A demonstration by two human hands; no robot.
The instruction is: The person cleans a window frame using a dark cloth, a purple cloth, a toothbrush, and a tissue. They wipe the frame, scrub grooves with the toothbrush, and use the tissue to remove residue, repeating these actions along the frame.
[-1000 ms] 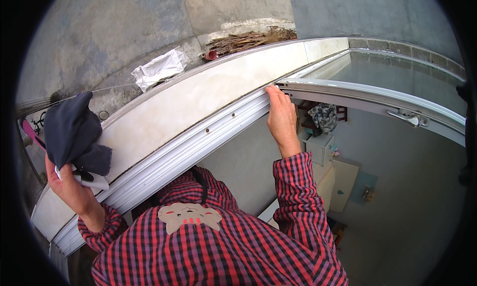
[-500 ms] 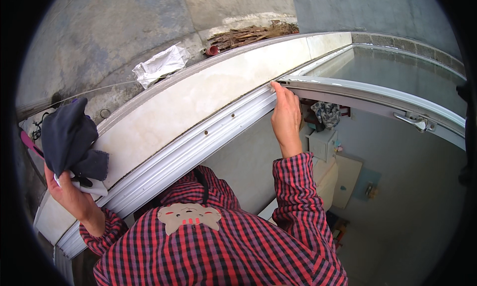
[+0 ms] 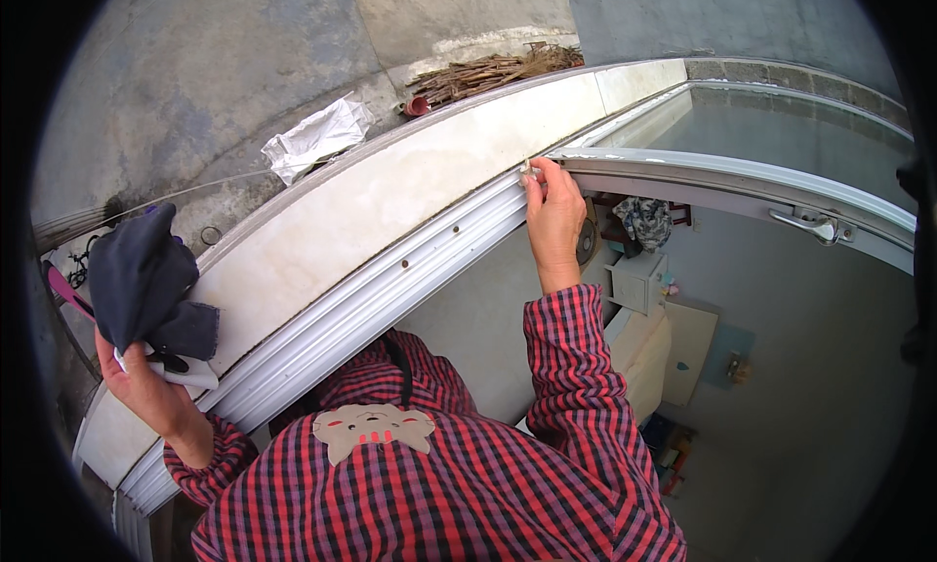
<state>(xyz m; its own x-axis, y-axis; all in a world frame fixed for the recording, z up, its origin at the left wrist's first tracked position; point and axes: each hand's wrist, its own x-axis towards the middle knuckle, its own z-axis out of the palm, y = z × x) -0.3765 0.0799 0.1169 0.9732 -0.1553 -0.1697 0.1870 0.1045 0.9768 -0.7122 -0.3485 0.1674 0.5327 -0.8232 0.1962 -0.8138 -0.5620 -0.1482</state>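
My left hand [image 3: 156, 401] is closed on a bunched dark cloth [image 3: 142, 279] at the left, above the pale sill. Held along with the cloth are a white piece [image 3: 199, 374], whose kind I cannot make out, and, it seems, a long pink strip or handle [image 3: 68, 291]. My right hand [image 3: 556, 225] pinches a small pale, crumpled-looking bit [image 3: 530, 169] between thumb and fingertips. It is at the end of the white window track [image 3: 429, 259], right beside the corner of the sliding sash [image 3: 722, 171].
A pale stone sill [image 3: 390, 176] runs outside the track. On the sash is a metal latch handle [image 3: 810, 225]. Outside below lie a white sack [image 3: 317, 137], a red pot [image 3: 418, 105] and a stick pile [image 3: 488, 79]. Indoors stands a white cabinet [image 3: 639, 279].
My right hand has drawn slightly back from the sash corner, and the small pale bit now shows in its fingers. My left hand with the cloth has shifted slightly right and down.
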